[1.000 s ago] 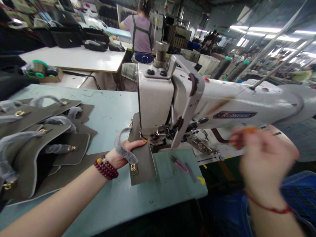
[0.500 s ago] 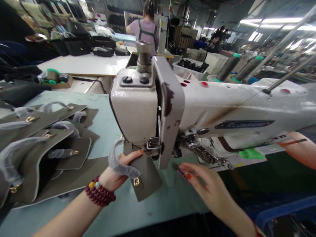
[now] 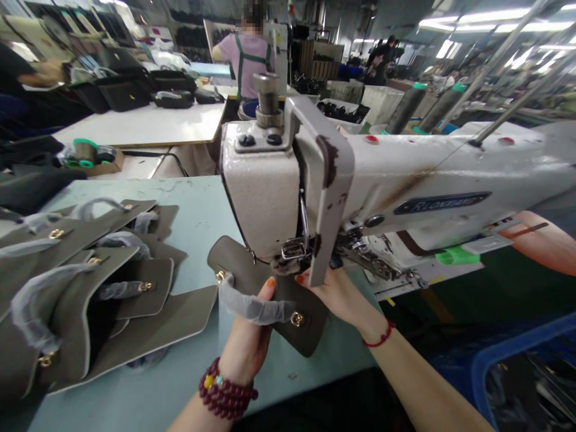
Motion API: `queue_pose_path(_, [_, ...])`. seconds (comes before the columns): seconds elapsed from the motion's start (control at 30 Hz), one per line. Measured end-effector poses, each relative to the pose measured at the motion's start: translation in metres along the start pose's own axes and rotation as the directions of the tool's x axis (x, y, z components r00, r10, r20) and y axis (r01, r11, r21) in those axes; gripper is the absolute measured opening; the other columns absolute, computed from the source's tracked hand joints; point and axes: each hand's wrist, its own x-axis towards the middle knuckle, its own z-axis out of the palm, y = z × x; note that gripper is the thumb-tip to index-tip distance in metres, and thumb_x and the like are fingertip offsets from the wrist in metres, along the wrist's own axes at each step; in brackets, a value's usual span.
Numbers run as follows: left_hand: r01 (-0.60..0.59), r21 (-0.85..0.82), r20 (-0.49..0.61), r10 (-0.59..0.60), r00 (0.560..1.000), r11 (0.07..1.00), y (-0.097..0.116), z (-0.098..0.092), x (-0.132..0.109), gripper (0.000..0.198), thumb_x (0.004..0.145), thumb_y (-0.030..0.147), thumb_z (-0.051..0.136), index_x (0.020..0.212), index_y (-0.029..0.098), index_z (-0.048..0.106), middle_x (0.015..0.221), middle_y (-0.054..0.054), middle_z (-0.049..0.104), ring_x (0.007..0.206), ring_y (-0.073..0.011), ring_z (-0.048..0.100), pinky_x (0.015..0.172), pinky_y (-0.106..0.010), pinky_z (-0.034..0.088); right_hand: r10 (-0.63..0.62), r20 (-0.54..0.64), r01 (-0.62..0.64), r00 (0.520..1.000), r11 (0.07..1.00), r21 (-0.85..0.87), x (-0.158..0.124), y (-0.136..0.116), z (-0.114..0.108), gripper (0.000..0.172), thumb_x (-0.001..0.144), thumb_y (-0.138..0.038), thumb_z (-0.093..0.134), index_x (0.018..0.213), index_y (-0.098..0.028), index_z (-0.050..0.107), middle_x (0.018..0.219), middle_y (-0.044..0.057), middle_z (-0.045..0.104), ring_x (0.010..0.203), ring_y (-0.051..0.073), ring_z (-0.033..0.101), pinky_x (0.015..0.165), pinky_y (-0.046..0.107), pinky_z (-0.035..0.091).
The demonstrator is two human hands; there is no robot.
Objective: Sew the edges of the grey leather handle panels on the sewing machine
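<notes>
A grey-brown bag panel (image 3: 288,292) lies slantwise under the head of a white sewing machine (image 3: 263,198). My left hand (image 3: 252,342) is closed on its near side, thumb on top beneath the plastic-wrapped handle (image 3: 256,308), fingers hidden below. The handle ends in gold-coloured rings on the panel. My right hand (image 3: 337,297) is closed on the panel's right edge, close to the presser foot; the machine's guard bar (image 3: 330,210) hides part of its fingers. Whether the right palm also holds the small snips is hidden.
Several similar panels with wrapped handles (image 3: 112,288) are piled at the left of the pale table (image 3: 189,372). A blue bin (image 3: 483,372) stands at lower right. Thread cones (image 3: 407,108) stand behind the machine. A person in a purple shirt (image 3: 252,63) is farther back.
The panel has turned and come out to the left of the needle area, with my left hand moved right. My right hand has gone from holding snips to the panel's edge; the snips no longer show.
</notes>
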Motion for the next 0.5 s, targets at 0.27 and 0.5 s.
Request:
queue_pose_path(0.27, [-0.022, -0.161, 0.026, 0.027, 0.999, 0.987, 0.006, 0.0, 0.003, 0.045, 0.074, 0.026, 0.078, 0.116, 0.025, 0.063, 0.142, -0.005, 0.055, 0.135, -0.031, 0.046, 0.109, -0.04, 0.046, 0.011, 0.062, -0.015, 0.998, 0.998, 0.056, -0.002, -0.012, 0.006, 0.029, 0.086, -0.041, 0.064, 0.072, -0.017, 0.073, 0.061, 0.0, 0.061, 0.058, 0.014, 0.054, 0.054, 0.022, 0.036])
queue_pose_path(0.5, [-0.101, -0.142, -0.152, 0.079, 0.985, 0.985, 0.003, 0.013, -0.003, 0.059, 0.062, 0.025, 0.084, 0.116, 0.023, 0.058, 0.139, -0.01, 0.057, 0.13, -0.0332, 0.05, 0.109, -0.041, 0.045, 0.005, 0.045, -0.008, 0.999, 0.998, 0.066, 0.002, 0.0, 0.005, 0.033, 0.085, -0.042, 0.064, 0.066, -0.017, 0.071, 0.06, 0.0, 0.061, 0.059, 0.014, 0.053, 0.053, 0.023, 0.036])
